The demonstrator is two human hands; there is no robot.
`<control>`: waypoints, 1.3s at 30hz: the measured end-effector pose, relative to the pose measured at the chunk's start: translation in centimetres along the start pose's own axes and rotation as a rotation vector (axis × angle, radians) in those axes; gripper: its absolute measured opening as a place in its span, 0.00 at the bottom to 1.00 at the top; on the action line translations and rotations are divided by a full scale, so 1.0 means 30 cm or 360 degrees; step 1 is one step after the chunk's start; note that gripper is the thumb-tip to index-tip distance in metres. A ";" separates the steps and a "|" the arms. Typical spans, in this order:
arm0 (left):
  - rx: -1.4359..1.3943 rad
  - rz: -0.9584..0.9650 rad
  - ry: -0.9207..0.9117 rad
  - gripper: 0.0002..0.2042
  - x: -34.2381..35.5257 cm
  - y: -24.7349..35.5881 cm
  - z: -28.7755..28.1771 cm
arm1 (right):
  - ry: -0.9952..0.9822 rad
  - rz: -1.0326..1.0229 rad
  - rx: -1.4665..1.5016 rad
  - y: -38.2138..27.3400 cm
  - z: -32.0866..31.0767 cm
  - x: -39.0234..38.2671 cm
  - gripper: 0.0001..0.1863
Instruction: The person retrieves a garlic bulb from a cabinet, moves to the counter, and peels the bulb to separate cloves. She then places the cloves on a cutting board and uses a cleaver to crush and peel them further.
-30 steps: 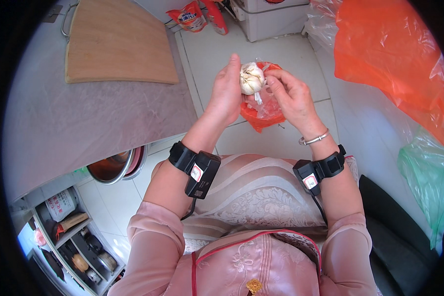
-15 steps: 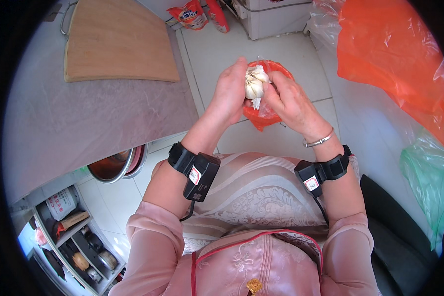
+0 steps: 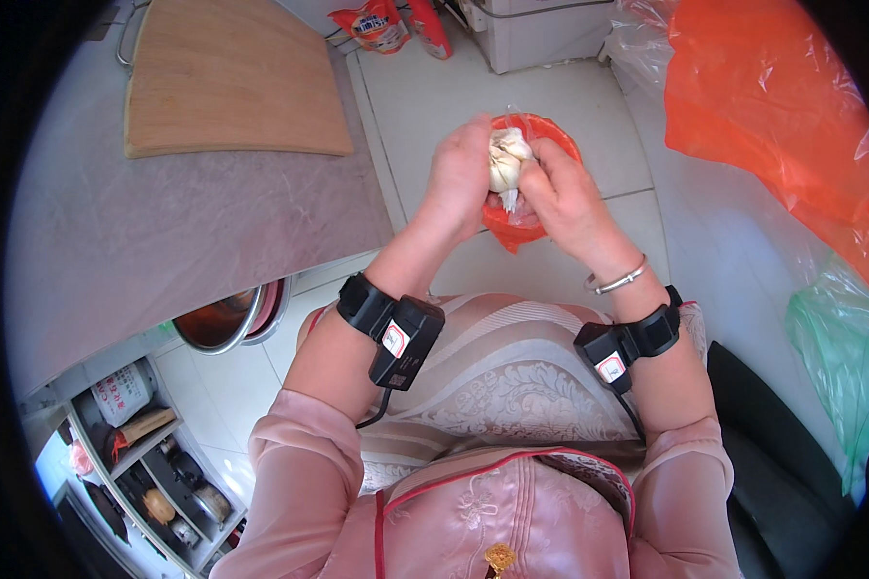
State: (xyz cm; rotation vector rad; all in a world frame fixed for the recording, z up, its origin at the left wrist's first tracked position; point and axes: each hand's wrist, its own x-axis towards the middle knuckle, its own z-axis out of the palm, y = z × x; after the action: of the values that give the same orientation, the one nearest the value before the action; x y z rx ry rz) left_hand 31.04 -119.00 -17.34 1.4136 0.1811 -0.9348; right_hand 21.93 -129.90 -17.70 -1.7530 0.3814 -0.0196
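A whitish garlic bulb [image 3: 505, 166] is held between my two hands, with a pale papery end pointing toward me. My left hand [image 3: 459, 172] is wrapped round its left side, and most of those fingers are hidden behind the bulb. From the right, my right hand [image 3: 565, 193] presses thumb and bent fingers on the garlic. Below the hands is a small round bin lined with an orange-red bag [image 3: 562, 135]. Some clear film shows inside it, and what else lies there is hidden by my hands.
To the left, a wooden board [image 3: 237, 82] lies on a grey countertop [image 3: 212, 222]. Under its edge are metal bowls [image 3: 217, 328] and an open drawer unit [image 3: 164, 473]. Orange plastic [image 3: 772, 106] and a green bag [image 3: 845, 338] hang at right. Red pouches [image 3: 372, 27] stand at the back.
Both hands and the garlic have shifted very slightly to the right in the picture. My right fingers have bent in more against the bulb. The grip on the garlic stays.
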 end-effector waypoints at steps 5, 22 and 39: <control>-0.0127 0.0089 0.0024 0.18 -0.014 0.008 0.002 | 0.0052 -0.0175 0.0151 0.001 -0.004 0.000 0.16; -0.0116 0.0042 -0.0147 0.16 -0.030 0.000 0.020 | -0.0024 -0.0317 -0.0076 -0.004 0.004 -0.023 0.22; -0.0054 0.0263 -0.0515 0.21 0.011 0.046 -0.043 | 0.0278 -0.0047 0.0656 -0.002 -0.025 0.010 0.20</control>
State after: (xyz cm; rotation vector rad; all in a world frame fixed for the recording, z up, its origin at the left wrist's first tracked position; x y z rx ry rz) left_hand 32.66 -118.16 -16.78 1.2075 -0.1593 -1.0028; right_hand 22.07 -130.66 -17.53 -1.3518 0.4442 -0.2569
